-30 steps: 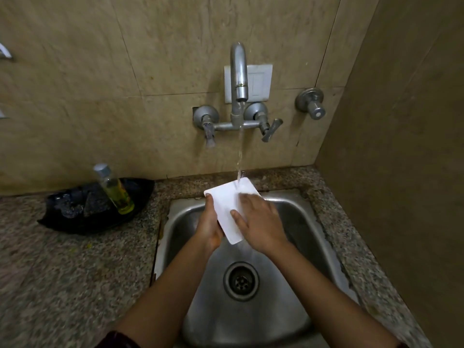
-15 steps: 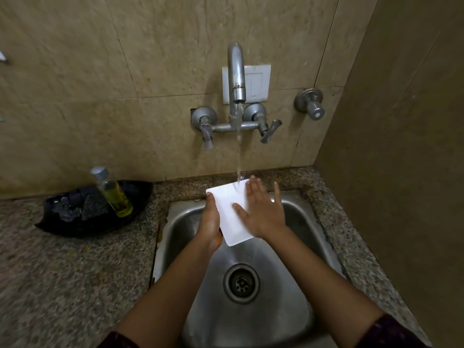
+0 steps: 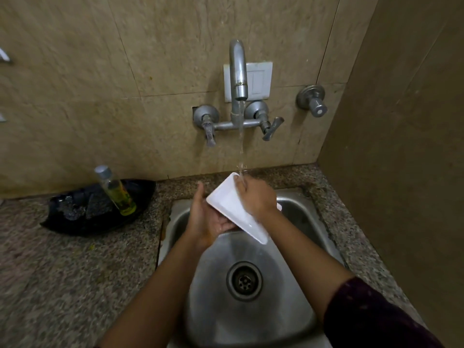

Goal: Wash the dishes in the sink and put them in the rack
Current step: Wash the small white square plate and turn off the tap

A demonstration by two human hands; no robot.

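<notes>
A white rectangular dish (image 3: pixel 232 208) is held tilted on edge over the steel sink (image 3: pixel 296 209), under the running tap (image 3: pixel 238 79). My left hand (image 3: pixel 208 217) cups it from below, palm up, thumb raised. My right hand (image 3: pixel 256 197) grips its upper right edge, and the water stream lands on those fingers and the dish's top corner. The sink basin below holds only the drain (image 3: pixel 244 281). No rack is in view.
A black tray (image 3: pixel 75 222) with dark scrub pads and a bottle of yellow-green liquid (image 3: pixel 116 194) sits on the speckled granite counter (image 3: pixel 75 285) to the left. A wall (image 3: pixel 401 146) closes in on the right, with a second valve (image 3: pixel 312 100) beside the tap.
The dish has turned from lying flat to standing tilted on its edge. My right hand moved from rubbing its face to gripping its upper edge; my left palm opened beneath it.
</notes>
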